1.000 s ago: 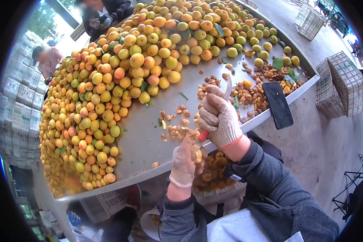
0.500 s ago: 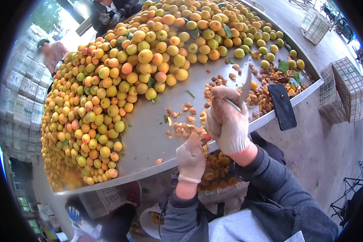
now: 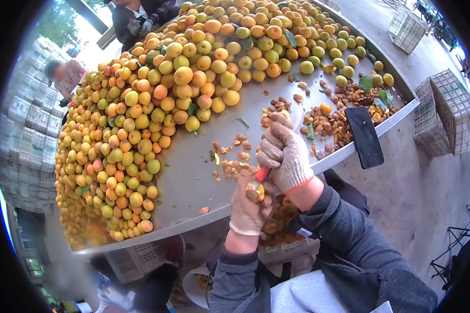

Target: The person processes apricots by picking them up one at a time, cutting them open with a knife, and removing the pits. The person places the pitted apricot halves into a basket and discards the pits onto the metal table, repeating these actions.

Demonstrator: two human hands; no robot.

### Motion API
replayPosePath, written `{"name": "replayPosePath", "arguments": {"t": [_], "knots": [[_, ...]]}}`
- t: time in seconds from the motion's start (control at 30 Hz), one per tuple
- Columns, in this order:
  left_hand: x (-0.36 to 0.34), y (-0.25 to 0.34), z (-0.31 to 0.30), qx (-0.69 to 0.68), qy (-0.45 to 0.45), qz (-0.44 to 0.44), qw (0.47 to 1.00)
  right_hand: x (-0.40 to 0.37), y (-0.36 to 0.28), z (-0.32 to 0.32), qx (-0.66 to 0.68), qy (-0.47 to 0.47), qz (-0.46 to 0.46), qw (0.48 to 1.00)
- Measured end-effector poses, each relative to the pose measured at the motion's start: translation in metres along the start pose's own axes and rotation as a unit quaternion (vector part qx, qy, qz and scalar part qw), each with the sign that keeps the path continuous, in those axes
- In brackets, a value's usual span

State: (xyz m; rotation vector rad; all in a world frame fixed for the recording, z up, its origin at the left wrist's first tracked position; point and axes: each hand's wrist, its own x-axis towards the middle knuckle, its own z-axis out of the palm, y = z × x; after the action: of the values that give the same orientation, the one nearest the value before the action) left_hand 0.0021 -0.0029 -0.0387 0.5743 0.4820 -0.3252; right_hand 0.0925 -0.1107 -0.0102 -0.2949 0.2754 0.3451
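My left hand (image 3: 248, 208), in a pale knit glove, is closed around a cut apricot (image 3: 255, 193) in front of the table's near edge. The fruit shows yellow flesh and a brown inside. Just above it, my gloved right hand (image 3: 285, 156) grips a red-handled tool (image 3: 263, 173). The red part sticks out below the fist, close to the apricot, and a thin pale strip shows above the knuckles. Whether tool and fruit touch is hard to see. Behind my hands lie apricot pits (image 3: 235, 169) on the metal table (image 3: 193, 182).
A large heap of apricots (image 3: 136, 130) covers the table's left and back. More pits and scraps (image 3: 337, 117) lie at right beside a black phone (image 3: 364, 137) on the rim. Below is a crate of cut apricots (image 3: 282, 221). Plastic crates (image 3: 446, 115) stand right. Other people work around the table.
My right hand has turned and shifted slightly left, bringing the red part over my left hand. The left hand has rotated, so the cut apricot now shows. The grey blade-like shape no longer stands up clearly.
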Motion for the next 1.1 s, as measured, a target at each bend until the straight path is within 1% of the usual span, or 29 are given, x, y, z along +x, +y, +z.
{"name": "replayPosePath", "arguments": {"t": [0.03,0.07,0.1,0.13,0.17,0.2,0.23,0.27,0.3,0.37,0.43,0.47,0.5,0.53,0.57,0.6,0.63,0.67,0.7,0.73,0.77,0.8,0.83,0.87,0.9,0.97,1.0,1.03,1.1], "knots": [[0.001,0.003,0.003,-0.013,0.067,-0.005,0.998,0.001,-0.004,0.004,-0.005,0.011,-0.034,0.999],[0.006,0.006,-0.002,-0.013,0.066,-0.006,0.998,0.002,-0.014,0.006,-0.025,0.015,-0.061,0.998],[0.014,0.011,-0.013,-0.026,0.113,0.037,0.993,0.003,-0.022,0.004,-0.063,-0.019,-0.113,0.991],[0.016,0.017,-0.015,-0.041,0.160,0.083,0.983,-0.007,-0.028,0.012,-0.185,-0.024,-0.130,0.974],[0.015,0.019,-0.015,-0.043,0.160,0.088,0.982,-0.019,-0.030,0.021,-0.304,-0.029,-0.145,0.941],[0.013,0.022,-0.013,0.003,0.171,0.105,0.980,-0.019,-0.021,0.016,-0.483,-0.121,-0.215,0.840],[0.010,0.025,-0.006,0.050,0.183,0.121,0.974,-0.021,-0.012,0.014,-0.635,-0.206,-0.276,0.692],[0.004,0.026,0.010,0.101,0.236,0.123,0.959,-0.027,-0.005,0.011,-0.680,-0.234,-0.226,0.657],[0.006,0.021,0.005,0.099,0.238,0.123,0.958,-0.032,0.002,0.009,-0.722,-0.259,-0.173,0.617],[0.019,0.009,-0.019,0.191,0.192,0.249,0.930,-0.036,0.010,0.006,-0.791,-0.228,-0.160,0.544],[0.019,0.010,-0.031,0.229,0.154,0.241,0.930,-0.041,0.012,0.011,-0.804,-0.226,-0.160,0.525],[0.013,0.013,-0.026,0.123,0.132,0.198,0.963,-0.041,0.013,0.013,-0.815,-0.225,-0.162,0.508],[0.008,0.016,-0.025,0.018,0.110,0.152,0.982,-0.038,0.011,0.014,-0.814,-0.227,-0.162,0.509],[0.006,0.018,-0.031,0.019,0.112,0.153,0.982,-0.032,0.006,0.014,-0.712,-0.157,-0.111,0.675],[0.004,0.021,-0.042,-0.020,0.063,0.145,0.987,-0.025,0.000,0.014,-0.579,-0.081,-0.053,0.810],[-0.001,0.024,-0.050,-0.059,0.016,0.141,0.988,-0.016,-0.002,0.011,-0.571,-0.089,-0.065,0.813],[-0.012,0.024,-0.046,-0.058,0.025,0.155,0.986,-0.015,-0.005,0.015,-0.652,-0.090,-0.100,0.746],[-0.025,0.021,-0.033,0.179,0.030,0.187,0.966,-0.016,-0.007,0.017,-0.680,-0.081,-0.095,0.722],[-0.036,0.019,-0.025,0.409,0.042,0.200,0.889,-0.015,-0.007,0.017,-0.706,-0.074,-0.090,0.699],[-0.042,0.017,-0.021,0.413,0.061,0.210,0.884,-0.013,-0.006,0.015,-0.675,-0.062,-0.098,0.729],[-0.044,0.014,-0.018,0.512,0.011,0.300,0.805,-0.013,-0.003,0.018,-0.645,-0.045,-0.104,0.756],[-0.047,0.016,-0.018,0.598,-0.044,0.377,0.706,-0.017,-0.009,0.024,-0.581,-0.019,-0.033,0.813],[-0.051,0.024,-0.025,0.601,-0.035,0.377,0.704,-0.018,-0.013,0.025,-0.553,-0.033,-0.043,0.831],[-0.053,0.036,-0.036,0.389,0.052,0.337,0.856,-0.018,-0.021,0.026,-0.542,-0.028,-0.015,0.840],[-0.054,0.050,-0.050,0.145,0.131,0.273,0.942,-0.015,-0.032,0.026,-0.530,-0.021,0.011,0.848],[-0.051,0.094,-0.107,0.201,0.169,0.387,0.884,0.006,-0.051,0.003,-0.375,-0.071,-0.016,0.924],[-0.053,0.112,-0.123,0.366,0.283,0.413,0.785,0.008,-0.054,0.001,-0.181,-0.079,0.004,0.980],[-0.055,0.129,-0.138,0.511,0.383,0.420,0.645,0.008,-0.059,0.005,-0.069,-0.070,0.037,0.995],[-0.059,0.158,-0.179,0.516,0.479,0.410,0.580,0.009,-0.041,-0.005,-0.011,0.027,0.118,0.993]]}}
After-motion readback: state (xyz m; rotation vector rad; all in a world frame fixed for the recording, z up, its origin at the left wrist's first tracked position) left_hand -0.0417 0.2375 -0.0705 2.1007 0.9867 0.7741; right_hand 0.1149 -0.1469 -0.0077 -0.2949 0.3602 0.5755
